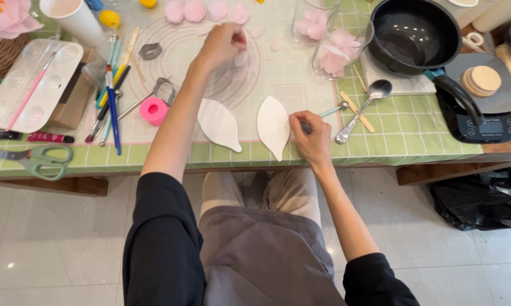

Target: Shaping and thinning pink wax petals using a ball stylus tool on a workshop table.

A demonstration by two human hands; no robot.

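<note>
Nearest, the right hand (312, 137) pinches a slim metal-tipped tool against the white leaf-shaped mould (273, 126), seemingly mid-shaping. Farther out, the left hand (221, 44) closes its fingers on a pale pink petal (242, 58) over the translucent ringed mat (278, 76), probably to be laid down gently.

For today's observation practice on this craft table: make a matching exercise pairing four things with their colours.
Things:
1. Scissors
2. Pan
3. Small round mould
4. Leaf-shaped piece by the right hand

Colours:
a. White
b. Bright pink
c. Black
d. Pale green

Pairs: 1-d, 2-c, 3-b, 4-a
</note>
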